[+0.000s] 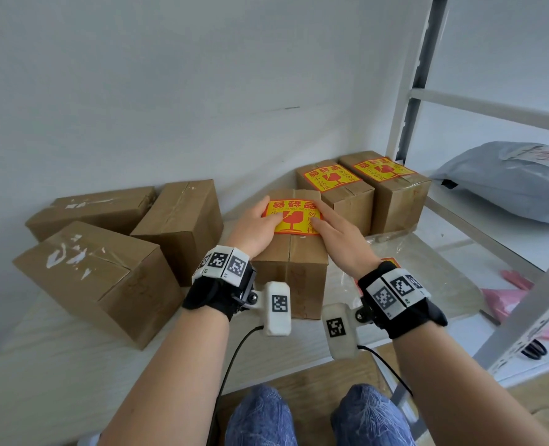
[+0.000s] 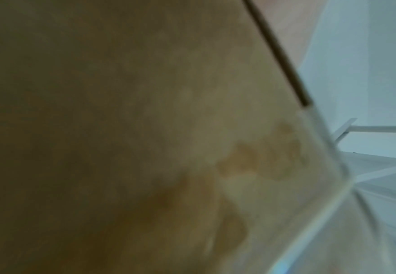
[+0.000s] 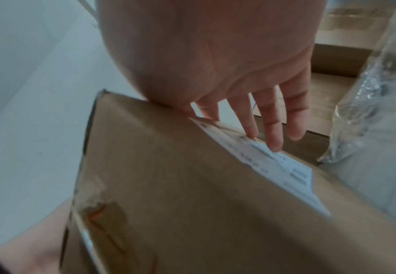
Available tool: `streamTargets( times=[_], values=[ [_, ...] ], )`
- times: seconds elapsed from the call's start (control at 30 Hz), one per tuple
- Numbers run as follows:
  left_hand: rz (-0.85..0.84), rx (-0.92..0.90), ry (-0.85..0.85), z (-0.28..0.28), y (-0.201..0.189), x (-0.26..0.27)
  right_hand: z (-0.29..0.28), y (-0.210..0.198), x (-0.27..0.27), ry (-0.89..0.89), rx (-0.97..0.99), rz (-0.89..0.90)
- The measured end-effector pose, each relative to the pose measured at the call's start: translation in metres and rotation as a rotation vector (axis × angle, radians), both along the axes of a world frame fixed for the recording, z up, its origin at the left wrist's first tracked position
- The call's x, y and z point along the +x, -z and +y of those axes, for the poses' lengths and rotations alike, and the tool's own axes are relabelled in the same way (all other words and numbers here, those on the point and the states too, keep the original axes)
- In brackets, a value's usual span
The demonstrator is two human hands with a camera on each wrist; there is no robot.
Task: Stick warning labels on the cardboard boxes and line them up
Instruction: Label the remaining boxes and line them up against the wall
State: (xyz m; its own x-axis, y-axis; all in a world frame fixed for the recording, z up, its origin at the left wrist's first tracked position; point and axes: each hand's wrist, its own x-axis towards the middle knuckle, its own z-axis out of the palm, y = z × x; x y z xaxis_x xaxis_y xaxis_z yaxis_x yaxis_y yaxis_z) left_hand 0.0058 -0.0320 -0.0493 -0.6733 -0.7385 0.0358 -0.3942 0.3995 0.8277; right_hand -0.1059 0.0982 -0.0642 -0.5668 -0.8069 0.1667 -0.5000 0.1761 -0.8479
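Both hands lie flat on top of the middle box (image 1: 291, 252). The left hand (image 1: 254, 227) and the right hand (image 1: 337, 235) press the label (image 1: 294, 217) down, one on each side. The fingers are straight and a little apart, not curled round anything. I think they push flat like this so the sticky label goes on smooth with no bumps.

The label is thin, shiny paper, yellow with a red edge and a red broken glass on it. The box is brown card with a tape line down the middle. It stands on the pale surface (image 1: 57, 349).

Two boxes (image 1: 350, 201) with labels stand side by side behind it, by the wall. Three plain boxes (image 1: 105, 278) wait on the left.
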Motion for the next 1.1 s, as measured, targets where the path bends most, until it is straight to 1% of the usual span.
streamTargets(
  times=[0.07, 0.13, 0.23, 0.3, 0.37, 0.47, 0.6, 0.7, 0.8, 0.97, 1.03, 1.1],
  values=[
    [0.029, 0.055, -0.013, -0.002, 0.004, 0.002, 0.001, 0.003, 0.002, -0.006, -0.057, -0.07],
    [0.067, 0.098, -0.055, -0.002, 0.007, 0.007, 0.002, 0.008, 0.001, 0.038, -0.08, -0.131],
    [0.122, 0.138, -0.138, -0.004, 0.014, 0.017, 0.008, 0.01, 0.0, 0.155, 0.007, -0.175],
    [0.164, 0.172, -0.151, -0.004, 0.017, 0.022, 0.013, 0.006, 0.001, 0.163, 0.04, -0.202],
    [0.193, 0.208, -0.149, 0.001, 0.016, 0.025, 0.017, 0.002, 0.004, 0.158, 0.017, -0.203],
    [0.254, 0.277, -0.147, 0.008, 0.01, 0.024, 0.018, -0.005, 0.003, 0.196, -0.059, -0.163],
    [0.322, 0.278, -0.122, 0.011, 0.002, 0.015, 0.011, -0.018, -0.002, 0.131, -0.155, -0.206],
    [0.372, 0.255, -0.104, 0.015, -0.002, 0.007, 0.0, -0.02, -0.012, 0.087, -0.183, -0.244],
    [0.438, 0.246, -0.069, 0.016, -0.004, -0.003, -0.013, -0.014, -0.027, 0.092, -0.188, -0.165],
    [0.451, 0.225, -0.073, 0.009, -0.001, -0.022, -0.036, -0.008, -0.049, 0.111, -0.174, -0.019],
    [0.468, 0.225, -0.088, 0.003, 0.003, -0.028, -0.044, -0.007, -0.057, 0.116, -0.134, 0.072],
    [0.469, 0.219, -0.1, -0.004, 0.008, -0.034, -0.049, -0.004, -0.063, 0.126, -0.079, 0.205]
  ],
)
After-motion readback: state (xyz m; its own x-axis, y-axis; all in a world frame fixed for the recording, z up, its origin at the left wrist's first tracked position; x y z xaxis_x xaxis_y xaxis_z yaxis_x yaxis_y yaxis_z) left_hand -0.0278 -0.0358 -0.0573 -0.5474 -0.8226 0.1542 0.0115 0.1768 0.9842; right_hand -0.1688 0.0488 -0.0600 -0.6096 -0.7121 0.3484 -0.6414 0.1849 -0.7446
